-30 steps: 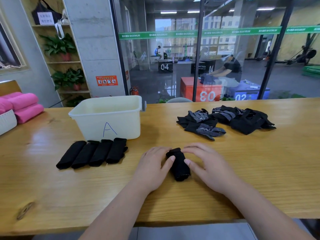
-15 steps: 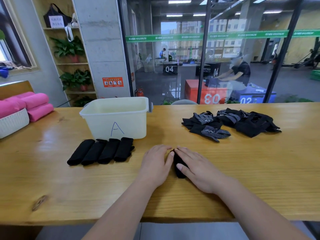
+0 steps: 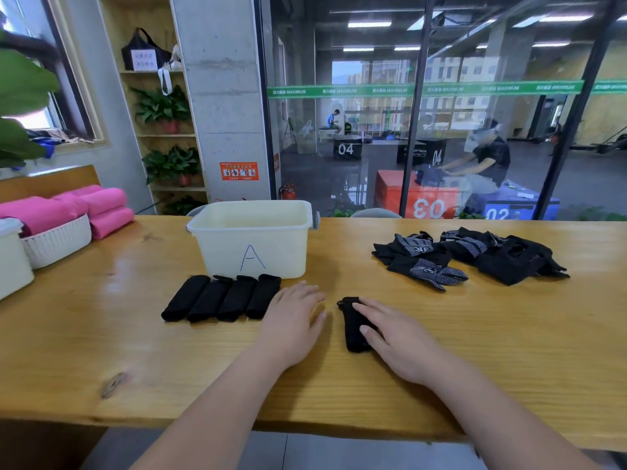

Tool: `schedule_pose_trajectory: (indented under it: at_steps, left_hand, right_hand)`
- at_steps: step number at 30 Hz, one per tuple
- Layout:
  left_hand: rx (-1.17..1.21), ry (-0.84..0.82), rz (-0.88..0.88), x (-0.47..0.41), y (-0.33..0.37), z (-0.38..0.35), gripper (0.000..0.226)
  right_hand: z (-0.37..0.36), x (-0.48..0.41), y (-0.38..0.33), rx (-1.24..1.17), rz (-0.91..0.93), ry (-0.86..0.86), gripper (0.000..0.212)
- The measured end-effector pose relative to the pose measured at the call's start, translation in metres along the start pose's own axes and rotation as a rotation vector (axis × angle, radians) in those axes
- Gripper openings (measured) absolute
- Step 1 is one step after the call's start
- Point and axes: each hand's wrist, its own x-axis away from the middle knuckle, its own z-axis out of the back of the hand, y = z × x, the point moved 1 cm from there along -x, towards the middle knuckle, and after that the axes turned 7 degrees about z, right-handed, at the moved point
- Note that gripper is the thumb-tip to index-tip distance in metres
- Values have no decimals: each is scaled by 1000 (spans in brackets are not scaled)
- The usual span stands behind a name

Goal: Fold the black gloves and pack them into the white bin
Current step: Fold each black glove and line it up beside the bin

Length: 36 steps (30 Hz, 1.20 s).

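The step in hand appears to be the finish of one fold. A folded glove (image 3: 350, 322) lies on the table (image 3: 492, 340) in front of the person, just right of centre. The right hand (image 3: 400, 347) lies flat on it with straight fingers, pressing it and gripping nothing. The left hand (image 3: 291, 320) rests flat on the wood just beside the glove, apart from it, fingers straight and empty.

The glove is a narrow bundle. Its long axis runs away from the person, with the far end leaning slightly left. A small tab shows at that far end, though whether it is the cuff is hard to tell.

Four folded gloves (image 3: 220, 298) lie side by side in a row just in front of the bin (image 3: 251, 239), their far ends towards it. No glove shows above the bin's rim. A pile (image 3: 475, 256) of unfolded gloves waits to the right.

The next move likely calls for setting this bundle beside the row, or in the bin, without letting it spring open.
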Motion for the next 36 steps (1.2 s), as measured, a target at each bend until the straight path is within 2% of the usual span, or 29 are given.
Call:
schedule_pose_trajectory:
  at_steps: [5,8,10,16,25,30,33,36]
  left_hand:
    - [-143,110,47,5,-50,11,44]
    - [-174,160,157,11,-68,10,58]
    - [-169,154,237,14,-69,10,64]
    - [-160,70,360,13,-64,15,57]
    - [-147,80,356,12,-68,9,59]
    - [-155,106,338,13,-69,8,83]
    - [-154,109,336,12,-70,7,72]
    - [-166,123,327,13,-68,9,73]
  right_hand:
    - [-16,-29,-19,13,32,-51,59]
    - [-23,-48,-32,28,35,-52,60]
    - [-27,-61,-41,35,42,-52,60]
    - [-38,-95,-59,36,55,-68,61]
    - [-63,-137,-68,99,48,-35,60]
    - [-73,-141,-69,107,20,-11,60]
    - [-71,-140,-68,87,18,-22,60]
    - [-66,-137,-68,-1,20,4,59]
